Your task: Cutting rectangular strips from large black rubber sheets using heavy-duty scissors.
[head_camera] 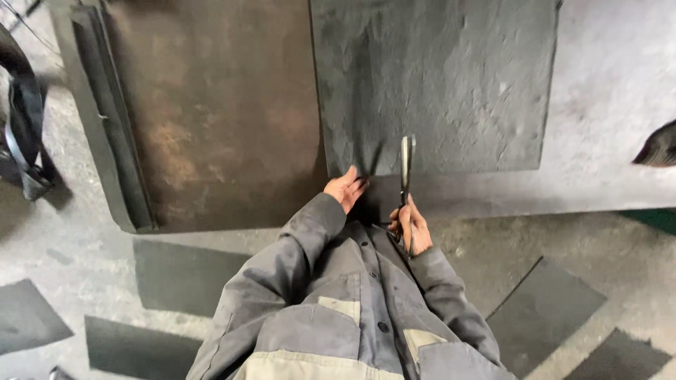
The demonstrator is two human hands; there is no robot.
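The right hand (pixel 412 229) is closed around the handles of a pair of large metal scissors (pixel 406 172), whose blades point away from the body and lie nearly together over the near edge of a dark grey rubber-like sheet (pixel 436 77). That sheet rests flat on the pale, dusty surface (pixel 612 91), its near edge just in front of the grey work jacket (pixel 338 309). The left hand (pixel 345 188) lies open, fingers flat and pressing the sheet's near edge just beside the blades, gripping nothing. To the left sits a rusty brown metal plate (pixel 211 112) with a raised dark rim, touching or slightly overlapping the sheet's left side (which of the two lies on top cannot be told). Dark offcuts (pixel 542 309) lie scattered on the concrete floor (pixel 84 239) below. The main risk, as I judge it, is the closeness of the left fingertips to the blades: a slip or a sideways drift of the scissors could nick them. The sheet looks thick and stiff, so a blade that binds could jerk free, and weak holding pressure could let the sheet shift and the cut wander
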